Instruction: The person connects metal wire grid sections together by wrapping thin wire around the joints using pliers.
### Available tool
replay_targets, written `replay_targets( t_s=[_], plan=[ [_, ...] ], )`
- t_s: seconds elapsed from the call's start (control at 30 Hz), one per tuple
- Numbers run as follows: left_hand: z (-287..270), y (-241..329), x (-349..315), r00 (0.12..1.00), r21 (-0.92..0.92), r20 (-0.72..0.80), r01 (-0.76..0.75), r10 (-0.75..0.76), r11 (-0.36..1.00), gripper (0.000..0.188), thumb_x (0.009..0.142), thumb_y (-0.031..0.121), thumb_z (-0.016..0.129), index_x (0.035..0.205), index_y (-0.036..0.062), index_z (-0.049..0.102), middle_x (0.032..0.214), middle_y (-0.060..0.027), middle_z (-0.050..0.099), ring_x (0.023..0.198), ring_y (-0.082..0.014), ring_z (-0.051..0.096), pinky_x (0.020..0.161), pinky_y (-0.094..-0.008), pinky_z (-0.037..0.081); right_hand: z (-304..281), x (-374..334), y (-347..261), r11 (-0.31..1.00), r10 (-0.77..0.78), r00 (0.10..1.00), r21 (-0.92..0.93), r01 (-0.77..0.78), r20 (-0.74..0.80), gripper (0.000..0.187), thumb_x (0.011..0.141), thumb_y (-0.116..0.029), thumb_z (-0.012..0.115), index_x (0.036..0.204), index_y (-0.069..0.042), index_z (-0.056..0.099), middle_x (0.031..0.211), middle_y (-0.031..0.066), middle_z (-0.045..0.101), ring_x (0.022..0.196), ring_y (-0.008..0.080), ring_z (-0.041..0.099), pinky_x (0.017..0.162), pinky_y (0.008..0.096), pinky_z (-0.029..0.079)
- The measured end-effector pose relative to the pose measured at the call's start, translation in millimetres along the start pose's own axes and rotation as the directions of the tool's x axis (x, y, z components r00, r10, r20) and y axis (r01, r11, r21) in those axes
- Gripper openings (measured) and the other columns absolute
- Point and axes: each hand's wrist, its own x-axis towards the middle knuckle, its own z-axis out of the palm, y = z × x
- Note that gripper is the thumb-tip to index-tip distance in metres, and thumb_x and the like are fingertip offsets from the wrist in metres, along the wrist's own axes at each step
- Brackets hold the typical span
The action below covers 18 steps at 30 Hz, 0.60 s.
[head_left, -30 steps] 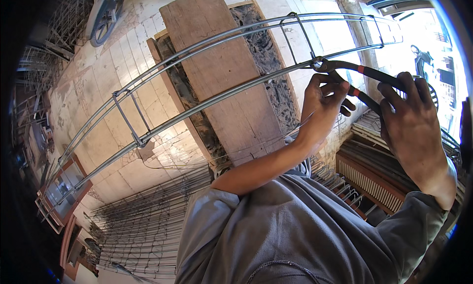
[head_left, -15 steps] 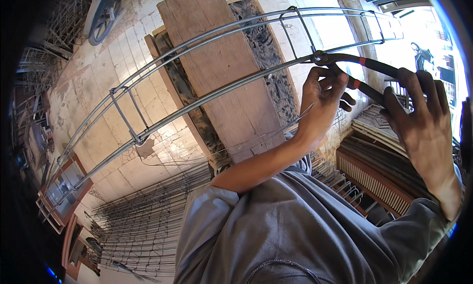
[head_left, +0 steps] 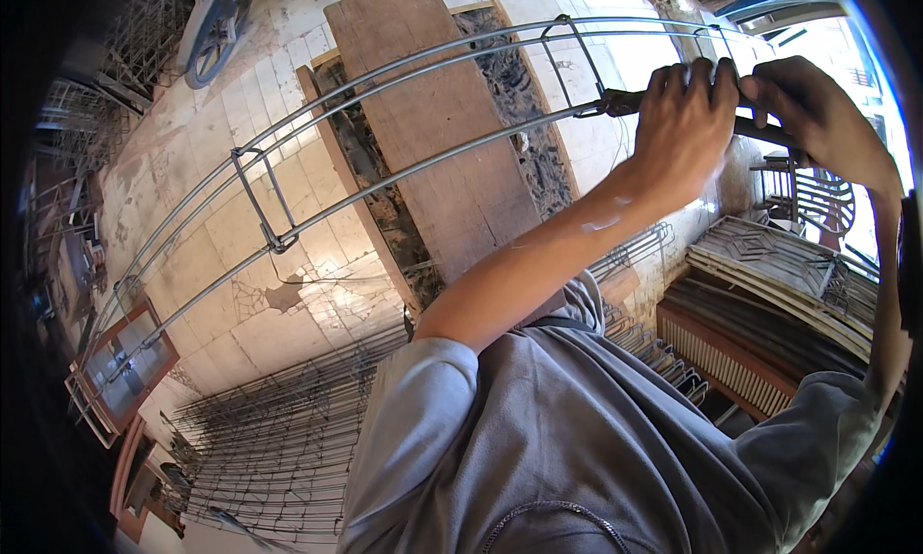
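Observation:
A long frame of metal rods [head_left: 452, 152], joined by rectangular wire stirrups [head_left: 279, 235], stretches from the lower left to the upper right. At its right part, the head of a pair of pincers [head_left: 623, 102] sits on the lower rod beside a stirrup corner. My left hand [head_left: 687, 126] is closed over the pincers' handles, just right of the head, fingers pointing up and away. Farther right, my right hand [head_left: 822, 117] is bent at the wrist and closed around the handle ends. The jaws' grip on any tie wire is too small to make out.
Beneath the frame lies a wooden plank [head_left: 433, 131] on a wooden bench or box with dark contents. A stack of tied rod frames [head_left: 279, 439] lies at lower left. Metal grilles [head_left: 769, 256] are stacked at right. A wheel [head_left: 213, 49] stands at far left.
My left hand has moved from beside the pincers' head onto the handles. The handles have come together, and my right hand has turned and risen. The thin wire near my left wrist no longer shows there.

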Motion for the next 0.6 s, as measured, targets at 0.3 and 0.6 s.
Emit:
replay_targets(
  t_s=[0.3,0.6],
  plan=[
    [-7,-23,18,0.995,-0.155,0.077,0.077,-0.065,0.985,0.053,0.064,0.015,0.082,0.102,-0.0043,0.052,0.077,-0.0188,0.064,0.073,-0.0345,0.069,0.063,-0.0428,0.056,20,-39,-12,0.283,-0.507,0.859,-0.955,0.088,-0.071,0.077,0.072,-0.038,0.075,0.140,-0.015,0.046,0.137,0.0093,0.052,0.126,0.0277,0.051,0.109,0.0427,0.039],
    [-25,-38,36,0.914,-0.419,0.398,0.105,0.079,0.902,0.055,0.067,0.024,0.083,0.108,-0.0034,0.058,0.085,-0.0155,0.068,0.078,-0.0230,0.067,0.071,-0.0346,0.053,6,-13,40,0.221,-0.604,0.793,-0.938,0.265,0.082,0.086,0.071,-0.047,0.071,0.146,-0.015,0.042,0.137,0.0137,0.052,0.129,0.0339,0.048,0.109,0.0430,0.041]
  ],
)
